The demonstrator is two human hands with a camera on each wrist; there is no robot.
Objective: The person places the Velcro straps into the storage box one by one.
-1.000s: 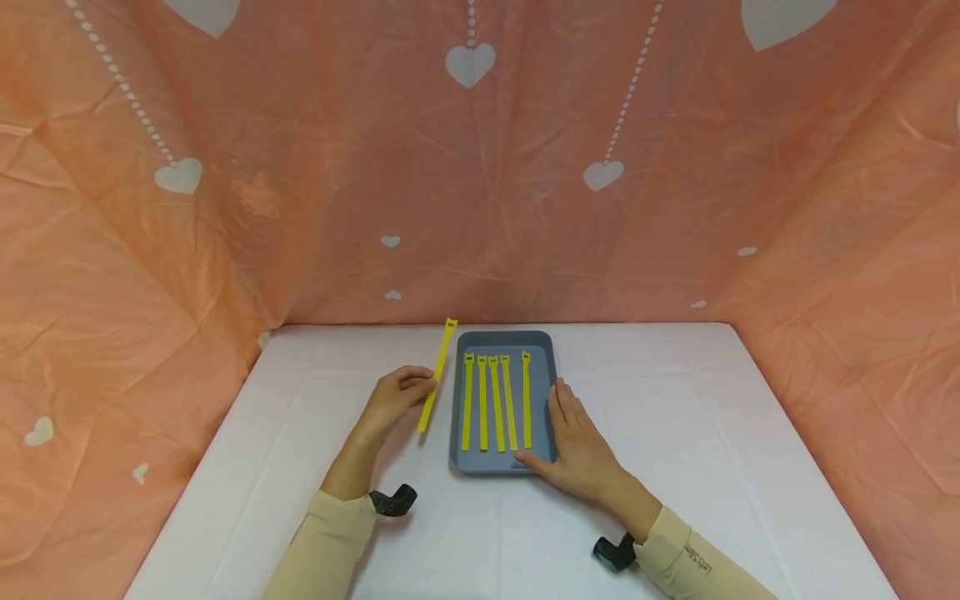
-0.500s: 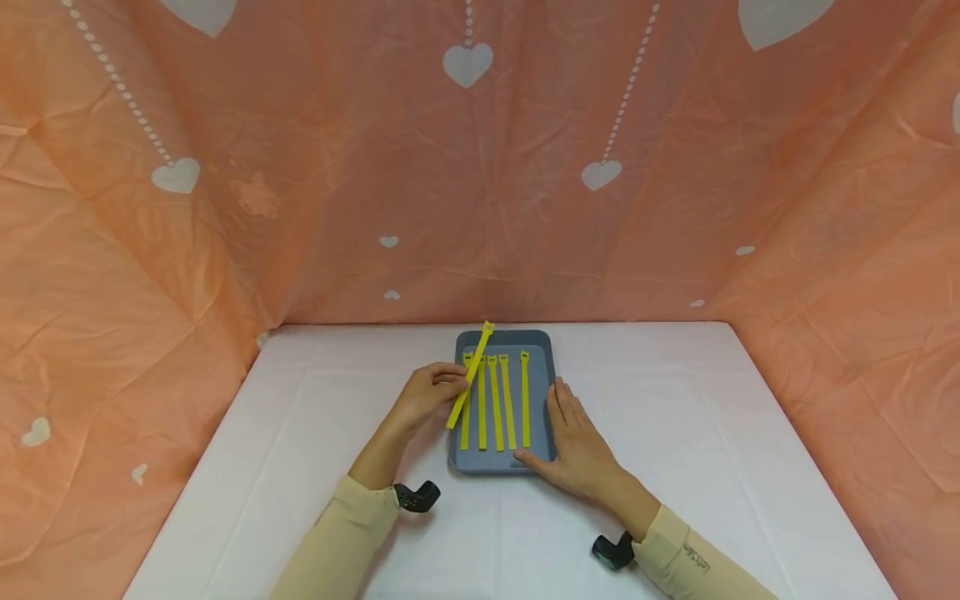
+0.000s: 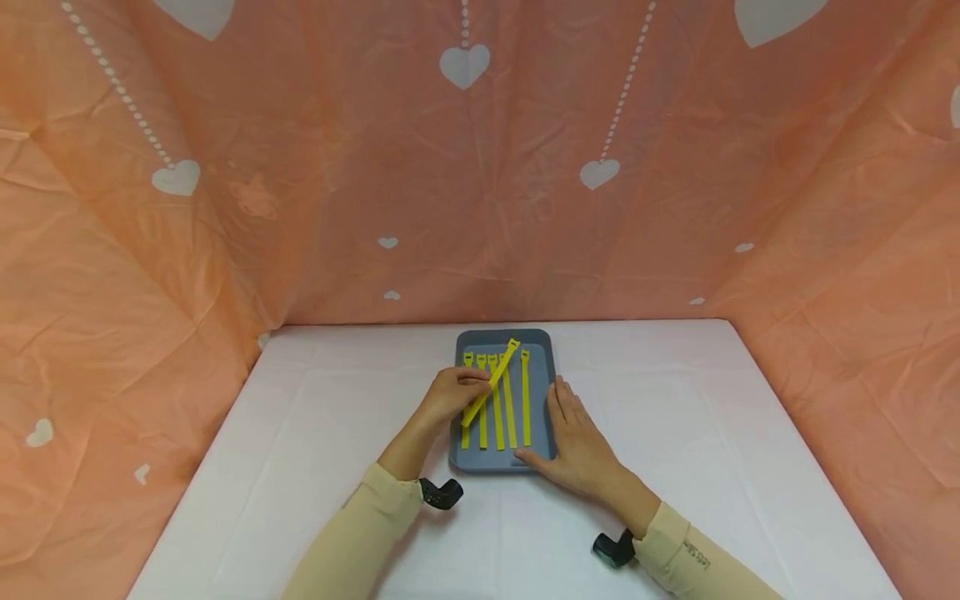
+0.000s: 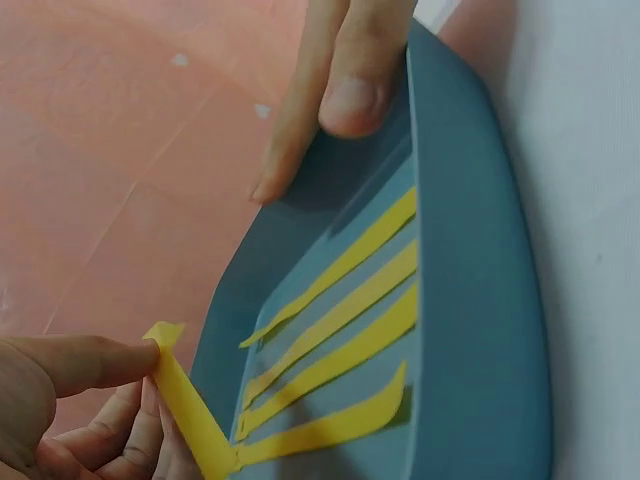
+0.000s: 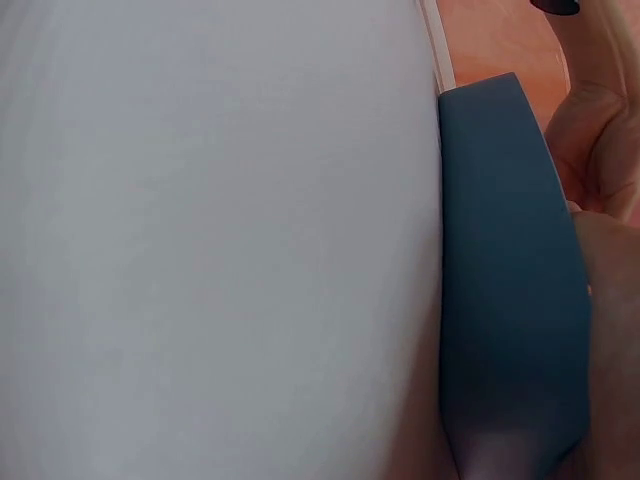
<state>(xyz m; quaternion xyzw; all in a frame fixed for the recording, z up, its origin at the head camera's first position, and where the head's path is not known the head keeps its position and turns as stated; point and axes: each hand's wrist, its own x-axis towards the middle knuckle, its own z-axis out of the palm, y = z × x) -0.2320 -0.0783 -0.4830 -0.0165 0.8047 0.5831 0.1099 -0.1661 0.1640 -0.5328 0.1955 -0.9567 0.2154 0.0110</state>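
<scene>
Over the blue-grey tray (image 3: 542,421), my left hand (image 3: 448,395) pinches a yellow cable tie (image 3: 505,359) between thumb and fingers. That slotted-head strap slants across the several cable ties (image 3: 526,408) lying side by side in the tray. In the left wrist view, the held cable tie (image 4: 195,415) hangs from the fingertips close to the others. My right hand (image 3: 581,454) rests along the tray's right side, fingers straight and thumb over the near right corner. Its fingers (image 4: 355,70) show at the tray rim in the left wrist view.
The tray stands on a white-covered table (image 3: 675,417). An orange cloth (image 3: 525,208) with white hearts closes off the back and both sides. Black wrist devices (image 3: 442,493) sit at both cuffs.
My left hand has carried the pinched cable tie rightwards, from left of the tray to over it, and its slant has grown. The right hand has stayed on the tray's side.
</scene>
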